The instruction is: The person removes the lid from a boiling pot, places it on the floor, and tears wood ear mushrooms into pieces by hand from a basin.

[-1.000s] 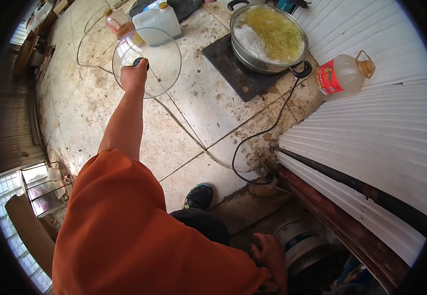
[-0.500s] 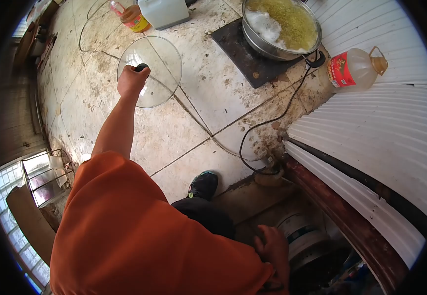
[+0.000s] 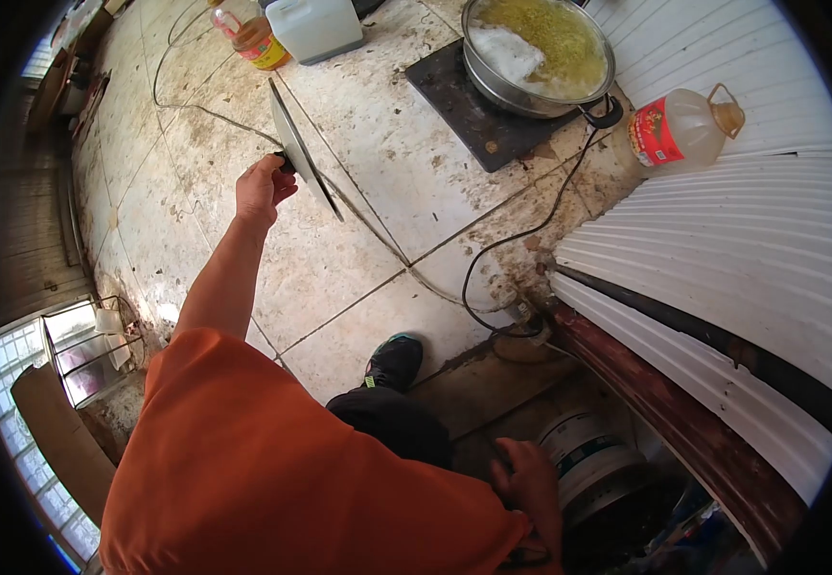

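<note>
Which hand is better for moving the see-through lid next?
Probably the left hand: it holds the lid by its black knob. The right hand is low, near the white container, away from the lid.

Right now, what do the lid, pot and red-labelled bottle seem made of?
Lid: smooth and greyish; it's edge-on, so glass is only a guess.
Pot: likely polished metal, from its silvery shine.
Bottle: probably smooth plastic, with see-through walls.

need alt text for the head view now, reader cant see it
A person's left hand holds a lid by its knob, nearly edge-on over stained tiles. At upper right, an uncovered pot of foamy yellowish contents sits on a black hot plate; the right hand is near a bucket.
</note>
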Tool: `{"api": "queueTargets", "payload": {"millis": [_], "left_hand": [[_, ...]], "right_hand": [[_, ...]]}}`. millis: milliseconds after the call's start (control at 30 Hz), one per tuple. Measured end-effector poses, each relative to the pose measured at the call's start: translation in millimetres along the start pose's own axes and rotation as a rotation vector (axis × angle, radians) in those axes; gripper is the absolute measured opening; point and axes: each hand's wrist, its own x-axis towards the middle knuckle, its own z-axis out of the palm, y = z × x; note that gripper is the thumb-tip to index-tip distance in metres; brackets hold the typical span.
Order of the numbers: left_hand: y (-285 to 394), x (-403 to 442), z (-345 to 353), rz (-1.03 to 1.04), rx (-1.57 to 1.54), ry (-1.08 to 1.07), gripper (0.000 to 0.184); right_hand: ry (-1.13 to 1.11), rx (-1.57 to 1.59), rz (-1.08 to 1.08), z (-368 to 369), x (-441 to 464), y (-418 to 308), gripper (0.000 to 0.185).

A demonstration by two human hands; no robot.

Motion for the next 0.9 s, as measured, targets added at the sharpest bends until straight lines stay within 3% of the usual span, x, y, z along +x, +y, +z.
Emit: {"api": "queueTargets", "payload": {"millis": [133,433,633,767,900], "left_hand": [[-34,18,23,-0.087,-0.354,-0.152,0.023],[-80,44,62,-0.109,-0.580,-0.050,0.027],[-107,36,48,-0.081,-0.622,-0.086,0.034],[-110,16,26,-0.156,-0.815,-0.244,0.053],[-123,-3,6,-0.128,-0.974,-0.350,0.055]], "right_hand": [[-0.007,0.015,0.003,3,-1,0,0.036],[-0.090,0.004,0.067,0,-4,2,0.036],[-0.124,-0.017,0.073,-3,-2,0,0.037],[-0.128,-0.018,0.055,-2,-2,-3,0.039],[-0.140,-0.055,0.056,-1,-4,-4,0.039]]}}
